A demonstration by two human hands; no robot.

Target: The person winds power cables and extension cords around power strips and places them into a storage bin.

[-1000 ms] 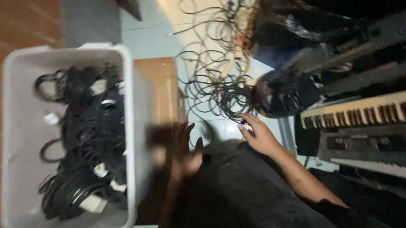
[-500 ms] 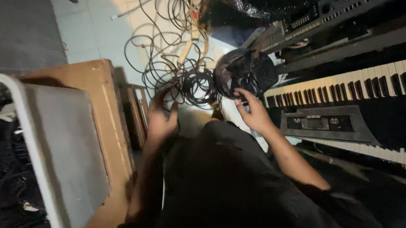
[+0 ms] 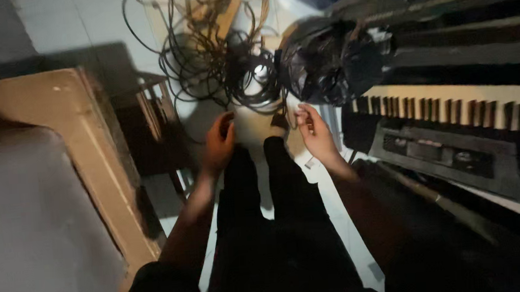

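Observation:
A tangle of black cables (image 3: 224, 63) lies on the pale floor ahead of my knees. My left hand (image 3: 218, 144) hovers just below the pile's near edge, its fingers loosely curled with nothing seen in them. My right hand (image 3: 315, 135) reaches up beside a thin strand that hangs from the coiled cables (image 3: 260, 82). Its fingertips are close together, and I cannot tell whether they pinch that strand. My legs in dark trousers (image 3: 277, 224) run between the two arms, with a foot (image 3: 278, 124) close to the pile.
A crumpled black bag (image 3: 327, 59) sits right of the cables. An electronic keyboard (image 3: 452, 108) and more dark gear fill the right side. A wooden cabinet (image 3: 89, 152) and a grey bin wall (image 3: 34, 229) stand on the left.
The view has swung right, away from the bin of cables. Both hands have pulled back from inside the cable tangle to its near edge.

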